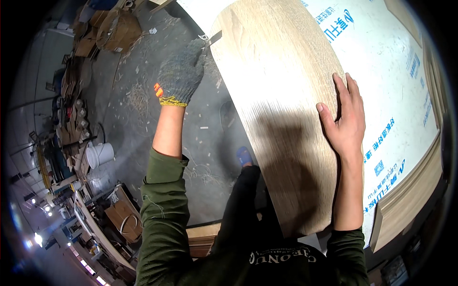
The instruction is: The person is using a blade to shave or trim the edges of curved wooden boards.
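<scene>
My left hand (pixel 181 74), in a dark grey knit glove with a yellow cuff, is closed around a flat-bladed hand tool (pixel 215 38). An orange end (pixel 158 89) of it pokes out by the cuff; the grip itself is hidden. The blade meets the far left edge of a long wood-grain board (pixel 281 81) with a curved outline. A thin pale curl (pixel 204 37) stands at that spot. Bare, with its fingers outstretched, my right hand (pixel 346 119) rests along the board's right edge, its thumb toward the board's face.
Under the board lies a white printed sheet (pixel 381 95), with more wood-grain panels (pixel 405 205) along its right side. Shavings (pixel 138 97) litter the grey floor. At left are a white bucket (pixel 100 155), a large cardboard box (pixel 118 31) and stacked scrap pieces (pixel 71 119).
</scene>
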`<act>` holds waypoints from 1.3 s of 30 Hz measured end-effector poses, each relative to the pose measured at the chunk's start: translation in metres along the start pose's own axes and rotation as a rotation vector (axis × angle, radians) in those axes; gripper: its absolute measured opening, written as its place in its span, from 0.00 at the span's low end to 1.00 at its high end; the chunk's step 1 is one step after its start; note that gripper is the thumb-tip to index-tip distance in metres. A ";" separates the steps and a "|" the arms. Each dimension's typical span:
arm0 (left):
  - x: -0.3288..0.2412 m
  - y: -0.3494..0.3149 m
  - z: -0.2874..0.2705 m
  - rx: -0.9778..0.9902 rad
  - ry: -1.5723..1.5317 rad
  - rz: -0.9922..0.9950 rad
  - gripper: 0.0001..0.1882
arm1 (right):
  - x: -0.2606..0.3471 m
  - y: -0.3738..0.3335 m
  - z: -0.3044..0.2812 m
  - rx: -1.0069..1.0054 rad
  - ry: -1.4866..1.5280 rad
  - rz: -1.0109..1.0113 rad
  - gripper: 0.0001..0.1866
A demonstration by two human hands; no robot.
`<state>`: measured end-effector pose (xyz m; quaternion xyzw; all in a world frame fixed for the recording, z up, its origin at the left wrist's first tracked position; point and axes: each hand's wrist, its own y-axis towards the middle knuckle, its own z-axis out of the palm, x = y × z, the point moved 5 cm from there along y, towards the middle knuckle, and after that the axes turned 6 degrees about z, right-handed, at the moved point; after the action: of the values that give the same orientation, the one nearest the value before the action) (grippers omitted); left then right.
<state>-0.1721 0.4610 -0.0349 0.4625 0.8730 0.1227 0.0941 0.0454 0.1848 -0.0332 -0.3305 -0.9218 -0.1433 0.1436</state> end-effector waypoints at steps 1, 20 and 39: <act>0.000 0.001 0.000 0.010 0.005 -0.003 0.17 | 0.000 0.000 0.001 0.000 -0.003 0.000 0.36; 0.016 0.038 0.001 0.038 0.033 -0.012 0.18 | 0.003 0.001 -0.004 0.015 -0.006 0.012 0.36; -0.015 -0.031 0.056 -0.270 -1.406 -0.653 0.12 | -0.051 -0.287 -0.036 -0.106 0.017 0.856 0.41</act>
<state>-0.1728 0.4389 -0.0969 0.1362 0.6779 -0.1274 0.7111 -0.0974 -0.0701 -0.0676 -0.6887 -0.6918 -0.1209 0.1804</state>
